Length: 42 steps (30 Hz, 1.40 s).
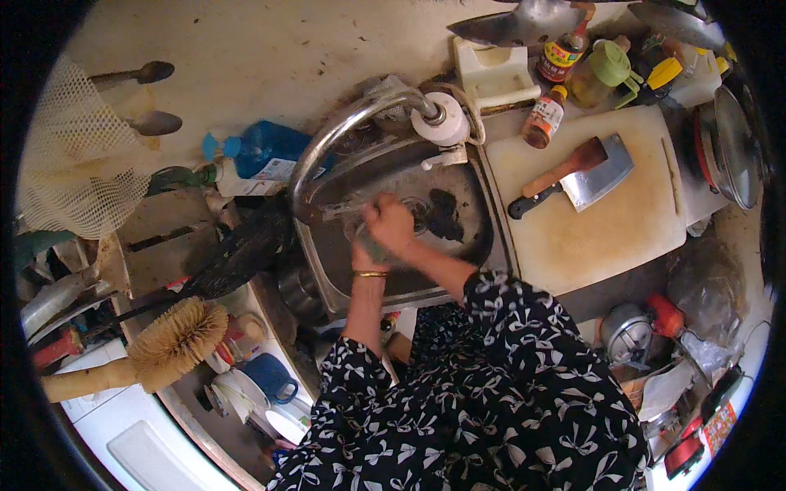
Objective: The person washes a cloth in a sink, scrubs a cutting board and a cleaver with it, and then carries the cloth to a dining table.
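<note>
Over the metal sink basin point(331, 285), both of my hands are close together and blurred by motion. My left hand point(366, 256), with a gold bracelet at its wrist, is around a pale greenish, partly see-through object point(376, 250) that I cannot identify. Above it, my right hand point(391, 224) is curled against the same object; what its fingers hold is hidden. Beside them curves the chrome faucet spout point(328, 132), and a clear streak, seemingly water, runs from its tip towards my hands. A dark wet clump point(445, 216) lies near the drain.
Right of the sink, a cleaver point(599, 175) and a wooden-handled tool point(562, 166) lie on a cutting board point(614, 245). Sauce bottles point(545, 116) stand behind. At left are a blue bottle point(270, 147), a bristle brush point(181, 344) and a blue mug point(270, 377).
</note>
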Available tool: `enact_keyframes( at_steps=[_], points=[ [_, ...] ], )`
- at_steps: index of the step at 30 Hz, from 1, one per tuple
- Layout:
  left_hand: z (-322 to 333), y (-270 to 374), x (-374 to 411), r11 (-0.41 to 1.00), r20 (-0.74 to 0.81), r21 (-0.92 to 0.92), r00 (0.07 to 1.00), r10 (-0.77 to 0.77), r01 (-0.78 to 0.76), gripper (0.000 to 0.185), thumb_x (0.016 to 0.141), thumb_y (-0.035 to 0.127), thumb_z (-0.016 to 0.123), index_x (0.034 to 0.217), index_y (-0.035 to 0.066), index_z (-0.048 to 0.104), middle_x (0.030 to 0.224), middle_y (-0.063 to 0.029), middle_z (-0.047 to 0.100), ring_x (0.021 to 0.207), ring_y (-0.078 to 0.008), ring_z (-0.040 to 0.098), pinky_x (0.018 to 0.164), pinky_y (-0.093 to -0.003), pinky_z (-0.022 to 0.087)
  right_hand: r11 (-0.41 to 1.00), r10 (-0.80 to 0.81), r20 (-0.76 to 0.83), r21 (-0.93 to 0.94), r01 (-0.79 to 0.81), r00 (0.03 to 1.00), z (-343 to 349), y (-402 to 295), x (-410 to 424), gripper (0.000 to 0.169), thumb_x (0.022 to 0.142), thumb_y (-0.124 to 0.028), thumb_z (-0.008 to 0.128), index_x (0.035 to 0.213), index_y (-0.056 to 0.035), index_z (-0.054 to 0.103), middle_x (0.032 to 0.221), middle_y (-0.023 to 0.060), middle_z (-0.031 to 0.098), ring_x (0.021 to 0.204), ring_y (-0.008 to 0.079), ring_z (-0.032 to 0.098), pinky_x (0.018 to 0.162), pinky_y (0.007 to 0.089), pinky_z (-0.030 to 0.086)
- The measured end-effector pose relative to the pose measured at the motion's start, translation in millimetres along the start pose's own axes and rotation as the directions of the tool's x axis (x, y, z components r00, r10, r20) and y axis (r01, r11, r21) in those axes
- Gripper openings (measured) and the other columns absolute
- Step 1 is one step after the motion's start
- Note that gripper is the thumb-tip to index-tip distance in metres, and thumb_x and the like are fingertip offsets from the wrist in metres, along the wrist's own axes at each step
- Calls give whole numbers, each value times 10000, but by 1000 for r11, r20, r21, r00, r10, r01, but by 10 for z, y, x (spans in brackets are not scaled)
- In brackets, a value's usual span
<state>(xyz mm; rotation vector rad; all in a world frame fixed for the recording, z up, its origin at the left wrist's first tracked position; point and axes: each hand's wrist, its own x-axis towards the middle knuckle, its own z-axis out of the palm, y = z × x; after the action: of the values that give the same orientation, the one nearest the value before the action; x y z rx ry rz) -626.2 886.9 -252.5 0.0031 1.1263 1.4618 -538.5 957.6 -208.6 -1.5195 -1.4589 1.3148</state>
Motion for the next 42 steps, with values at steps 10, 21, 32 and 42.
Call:
enact_keyframes(
  at_steps=[10,21,32,42],
  points=[
    [449,65,-10,998,-69,58,998,16,-12,384,870,344,408,1199,147,406,1184,-35,477,1100,-215,452,913,-375,374,997,7,65,-74,-2,998,-65,98,344,369,765,-368,538,733,-3,582,780,221,577,763,386,554,680,451,437],
    [549,385,119,998,-297,-57,954,-28,11,409,819,350,495,1163,132,454,1154,-42,492,1092,-222,448,900,-404,381,632,-773,166,113,766,613,-90,-208,281,301,664,-249,639,858,-25,584,952,154,529,906,336,482,787,412,392],
    [103,62,179,992,-53,-93,995,81,-86,343,822,344,495,1088,128,510,1114,-33,512,1040,-208,482,854,-411,418,861,-508,55,29,508,859,-202,-290,-208,274,665,-224,608,877,-54,574,987,193,512,1003,340,457,820,417,373],
    [603,220,-23,959,555,-254,831,38,126,449,832,458,461,1125,118,475,1148,-61,487,1062,-225,459,924,-411,359,888,-456,-135,-10,459,880,-38,-149,-66,370,711,-319,615,916,-24,523,902,154,440,851,306,405,744,392,349]
  ],
)
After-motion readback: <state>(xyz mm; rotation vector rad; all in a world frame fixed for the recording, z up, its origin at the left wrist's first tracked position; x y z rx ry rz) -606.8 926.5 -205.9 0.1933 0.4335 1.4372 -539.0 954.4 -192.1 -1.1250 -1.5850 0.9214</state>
